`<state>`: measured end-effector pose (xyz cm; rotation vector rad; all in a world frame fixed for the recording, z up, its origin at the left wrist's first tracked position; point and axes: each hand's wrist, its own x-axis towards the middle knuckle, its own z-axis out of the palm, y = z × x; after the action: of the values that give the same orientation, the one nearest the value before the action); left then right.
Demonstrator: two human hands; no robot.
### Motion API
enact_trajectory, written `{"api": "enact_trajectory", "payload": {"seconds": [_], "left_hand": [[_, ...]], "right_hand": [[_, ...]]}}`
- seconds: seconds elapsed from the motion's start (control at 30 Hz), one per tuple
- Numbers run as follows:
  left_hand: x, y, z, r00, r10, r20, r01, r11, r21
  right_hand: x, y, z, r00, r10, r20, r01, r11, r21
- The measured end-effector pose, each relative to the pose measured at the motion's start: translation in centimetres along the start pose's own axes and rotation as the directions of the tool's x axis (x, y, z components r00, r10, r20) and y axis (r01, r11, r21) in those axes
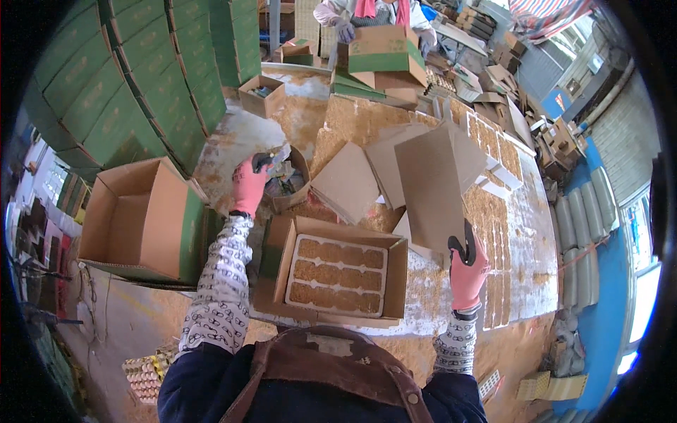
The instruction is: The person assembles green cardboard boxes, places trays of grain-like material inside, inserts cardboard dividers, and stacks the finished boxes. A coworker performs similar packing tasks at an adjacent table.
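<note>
My left hand [249, 184], in a pink glove with dark fingertips, pinches a small shiny packet [280, 155]. It is over a round cardboard tub [294, 201] with more small packets inside. My right hand [470, 272], gloved alike, grips the lower end of a flat cardboard sheet [429, 190], which is tilted up over the table. Right before me stands an open carton [401, 288]. Inside it lies a white foam tray [336, 290] whose cells are filled with a brown, sawdust-like material. More cardboard sheets [346, 182] lie loosely piled beyond the carton.
An open, empty carton [121, 222] stands at the left, near stacked green cartons [132, 95]. Filled white foam blocks [500, 172] sit on the right of the table. Across it, a co-worker's gloved hand [345, 30] holds another carton [386, 53]. A small box [263, 106] stands farther back.
</note>
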<state>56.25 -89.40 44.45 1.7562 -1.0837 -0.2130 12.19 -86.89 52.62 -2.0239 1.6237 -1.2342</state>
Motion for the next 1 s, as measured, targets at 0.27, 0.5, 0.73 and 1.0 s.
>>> {"api": "enact_trajectory", "payload": {"seconds": [0.27, 0.5, 0.73, 1.0], "left_hand": [[-0.1, -2.2, 1.9, 0.99, -0.113, -0.079, 0.112, 0.994, -0.014], [2.5, -9.4, 2.8, 0.932, -0.218, -0.291, 0.308, 0.897, 0.316], [1.4, -7.5, 1.7, 0.94, -0.194, -0.282, 0.165, 0.979, -0.121], [-16.5, 5.1, -0.8, 0.214, 0.478, 0.852, -0.925, 0.378, 0.021]], "right_hand": [[-0.6, -2.3, 0.1, 0.995, -0.094, 0.018, 0.092, 0.991, 0.092], [-1.7, -2.6, 0.5, 0.99, -0.128, 0.057, 0.127, 0.992, 0.023], [-2.8, -2.6, -0.8, 0.994, -0.109, -0.03, 0.11, 0.994, 0.022], [-5.1, -4.7, 1.4, 0.677, -0.602, 0.423, 0.672, 0.74, -0.022]]}}
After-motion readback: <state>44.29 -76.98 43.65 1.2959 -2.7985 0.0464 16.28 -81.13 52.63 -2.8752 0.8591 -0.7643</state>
